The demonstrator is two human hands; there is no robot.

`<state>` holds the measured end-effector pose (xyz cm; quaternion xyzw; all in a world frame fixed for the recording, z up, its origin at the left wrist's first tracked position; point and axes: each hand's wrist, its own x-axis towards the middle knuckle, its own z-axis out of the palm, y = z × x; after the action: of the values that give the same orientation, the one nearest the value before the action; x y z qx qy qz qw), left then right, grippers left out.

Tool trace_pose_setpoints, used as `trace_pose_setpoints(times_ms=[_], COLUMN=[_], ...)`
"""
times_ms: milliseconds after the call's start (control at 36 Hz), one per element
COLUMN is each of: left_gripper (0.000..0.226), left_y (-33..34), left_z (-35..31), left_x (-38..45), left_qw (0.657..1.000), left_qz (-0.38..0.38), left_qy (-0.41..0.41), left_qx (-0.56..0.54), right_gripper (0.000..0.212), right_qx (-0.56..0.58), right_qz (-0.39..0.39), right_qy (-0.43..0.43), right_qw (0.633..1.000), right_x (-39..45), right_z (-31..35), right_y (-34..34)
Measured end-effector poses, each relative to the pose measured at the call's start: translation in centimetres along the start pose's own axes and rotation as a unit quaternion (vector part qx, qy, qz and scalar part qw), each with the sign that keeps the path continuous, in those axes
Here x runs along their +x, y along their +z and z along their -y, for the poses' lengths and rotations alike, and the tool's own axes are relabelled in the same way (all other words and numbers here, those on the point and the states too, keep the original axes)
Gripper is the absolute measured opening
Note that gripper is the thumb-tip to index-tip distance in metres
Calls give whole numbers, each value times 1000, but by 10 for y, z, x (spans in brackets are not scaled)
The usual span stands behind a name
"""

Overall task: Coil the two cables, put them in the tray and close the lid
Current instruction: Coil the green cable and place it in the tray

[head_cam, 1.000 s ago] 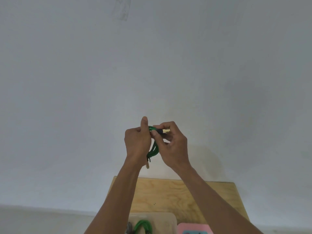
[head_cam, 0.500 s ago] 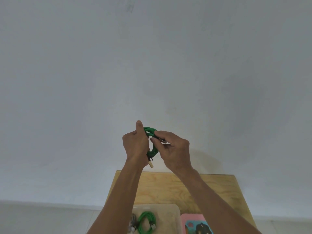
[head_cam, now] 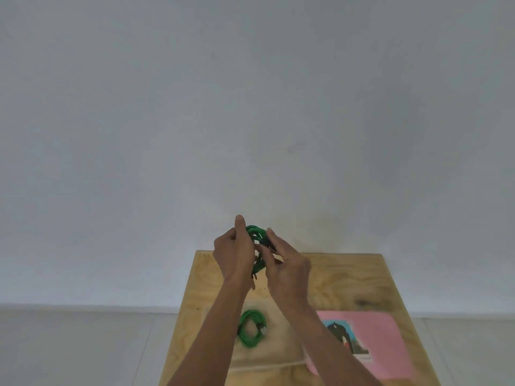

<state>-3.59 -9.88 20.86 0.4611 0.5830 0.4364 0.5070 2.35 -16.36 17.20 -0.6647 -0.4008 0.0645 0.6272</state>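
Both hands are raised above the far end of the wooden table (head_cam: 348,277). My left hand (head_cam: 234,252) grips a green cable (head_cam: 255,232) wound into a small coil, thumb pointing up. My right hand (head_cam: 287,270) pinches the same coil from the right, near a dark plug end. A loose end with a light tip hangs below my left hand. A second green cable (head_cam: 250,331), coiled, lies in the pale open tray (head_cam: 281,344) on the table. The tray's pink lid (head_cam: 387,344), with a picture label, lies open to the right.
Behind the table rises a plain white wall (head_cam: 250,107). Pale floor (head_cam: 69,349) shows to the left of the table. My forearms cross over the tray's left and right sides.
The view has tilted down, so more of the table, tray and lid shows. My hands stay together on the green coil, and my right hand has shifted its pinch lower on it.
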Motion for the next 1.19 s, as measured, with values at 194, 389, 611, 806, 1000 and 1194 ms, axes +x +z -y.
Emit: trace_pose_setpoints(times_ms=[194, 389, 611, 806, 1000, 1194], left_gripper=[63, 52, 51, 47, 58, 68], left_y=[-22, -36, -38, -69, -93, -96], left_z=[61, 115, 148, 201, 235, 255], left_x=[-6, -12, -14, 4, 15, 15], left_qw=[998, 993, 980, 949, 875, 856], left_qz=[44, 90, 140, 87, 97, 131], left_qy=[-35, -59, -34, 123, 157, 167], left_qx=[14, 54, 137, 275, 448, 471], right_gripper=[27, 31, 29, 28, 24, 25], right_qx=[-80, -123, -142, -213, -298, -317], right_qz=[1, 8, 32, 33, 138, 199], right_qy=[20, 81, 122, 137, 164, 232], right_qw=[997, 989, 982, 967, 930, 898], right_x=[-44, -86, -103, -96, -95, -94], right_z=[-19, -47, -77, -110, -133, -144], right_y=[8, 5, -9, -30, -32, -13])
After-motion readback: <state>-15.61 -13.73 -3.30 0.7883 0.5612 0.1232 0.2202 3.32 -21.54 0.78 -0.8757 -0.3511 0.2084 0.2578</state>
